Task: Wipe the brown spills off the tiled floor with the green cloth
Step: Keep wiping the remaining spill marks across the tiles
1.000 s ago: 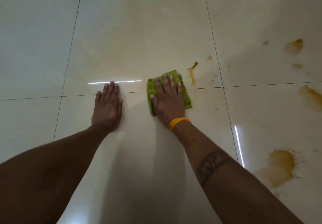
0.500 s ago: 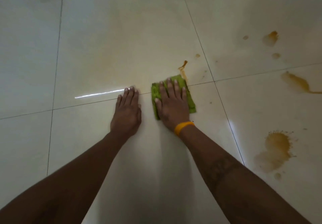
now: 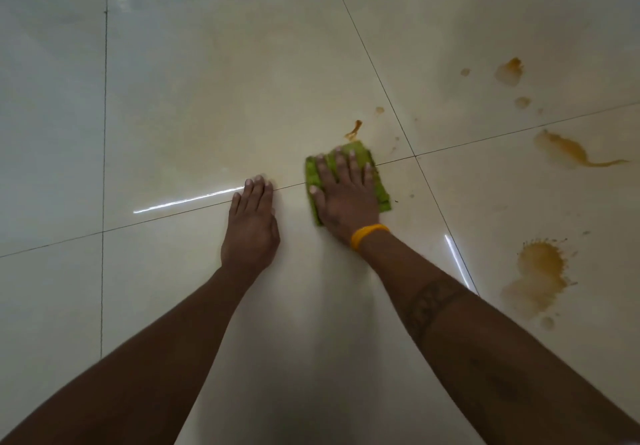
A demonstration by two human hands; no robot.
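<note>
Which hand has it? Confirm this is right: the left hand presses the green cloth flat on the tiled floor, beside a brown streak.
Wrong hand. The head view shows the right hand pressing the green cloth flat on the tiled floor, beside the brown streak.

Both bare forearms reach forward, the left hand [image 3: 250, 226] lying flat with fingers straight and close together, the right hand [image 3: 346, 198] palm-down with fingers spread, its wrist wearing a yellow band [image 3: 367, 235].
</note>
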